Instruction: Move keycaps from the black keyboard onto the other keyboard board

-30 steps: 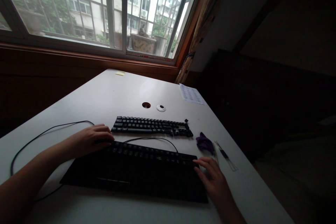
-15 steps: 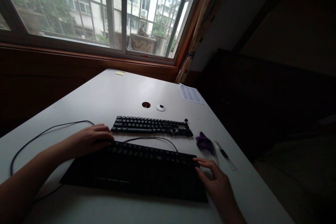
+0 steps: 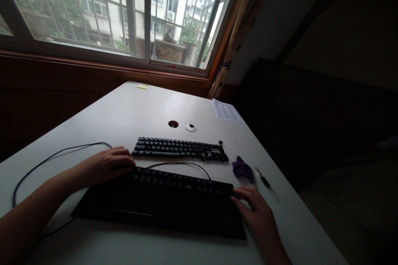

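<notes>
A black keyboard [image 3: 161, 207] lies tilted across the near part of the white table, with rows of keys along its far side and a broad, dark front. My left hand [image 3: 113, 161] rests over its far left corner, fingers bent around the edge. At the right edge, the thumb and fingers of my right hand [image 3: 251, 205] are closed on the keyboard; whether a small key is also between the fingertips I cannot make out. Just behind, black keycaps [image 3: 174, 148] sit in rows, one loose keycap [image 3: 220, 142] apart at their right end.
Right of the keyboard lie a purple cloth [image 3: 242, 169] and a thin wire tool [image 3: 267, 184]. A black cable [image 3: 59, 151] loops at the left. Farther back are a round cable hole [image 3: 173, 124], its white cover [image 3: 190, 127], a printed sheet [image 3: 226, 112] and a yellow note [image 3: 142, 86].
My right hand has shifted slightly, its thumb and fingertips drawn closer together at the keyboard's right edge. My left hand and the keyboard stay where they were.
</notes>
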Demonstrator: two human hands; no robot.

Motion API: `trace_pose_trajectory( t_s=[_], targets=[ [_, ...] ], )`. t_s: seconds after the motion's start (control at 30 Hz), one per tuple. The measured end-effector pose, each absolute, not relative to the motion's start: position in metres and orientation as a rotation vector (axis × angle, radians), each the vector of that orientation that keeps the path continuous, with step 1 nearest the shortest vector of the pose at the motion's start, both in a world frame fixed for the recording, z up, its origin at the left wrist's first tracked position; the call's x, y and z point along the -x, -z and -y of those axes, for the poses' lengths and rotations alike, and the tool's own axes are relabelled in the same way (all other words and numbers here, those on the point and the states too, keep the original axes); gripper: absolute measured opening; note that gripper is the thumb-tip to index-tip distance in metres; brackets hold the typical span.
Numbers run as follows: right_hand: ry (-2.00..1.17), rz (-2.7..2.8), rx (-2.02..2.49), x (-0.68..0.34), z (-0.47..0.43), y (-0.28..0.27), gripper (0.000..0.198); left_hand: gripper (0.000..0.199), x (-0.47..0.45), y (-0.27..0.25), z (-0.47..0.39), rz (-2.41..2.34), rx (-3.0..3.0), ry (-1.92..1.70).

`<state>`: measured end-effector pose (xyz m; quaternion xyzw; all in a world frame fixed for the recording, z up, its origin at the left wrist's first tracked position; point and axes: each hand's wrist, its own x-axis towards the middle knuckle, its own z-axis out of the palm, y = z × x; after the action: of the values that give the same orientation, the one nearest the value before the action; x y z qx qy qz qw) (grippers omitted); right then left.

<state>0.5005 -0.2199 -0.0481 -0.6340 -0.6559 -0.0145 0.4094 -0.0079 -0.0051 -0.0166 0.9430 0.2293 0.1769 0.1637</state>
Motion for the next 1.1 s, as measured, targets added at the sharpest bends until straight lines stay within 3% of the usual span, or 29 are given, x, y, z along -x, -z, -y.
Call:
trace_pose_trajectory(
  t_s=[0.53, 1.1],
  targets=[
    [-0.124, 1.56, 1.638, -0.499, 0.221, 0.051, 0.026, 0.018, 0.007, 0.017, 0.004, -0.633, -2.666, -0.548],
    [-0.109, 1.612, 1.558, -0.501, 0.218, 0.056, 0.021, 0.019, 0.006, 0.014, 0.006, -0.648, -2.677, -0.53]
  ],
)
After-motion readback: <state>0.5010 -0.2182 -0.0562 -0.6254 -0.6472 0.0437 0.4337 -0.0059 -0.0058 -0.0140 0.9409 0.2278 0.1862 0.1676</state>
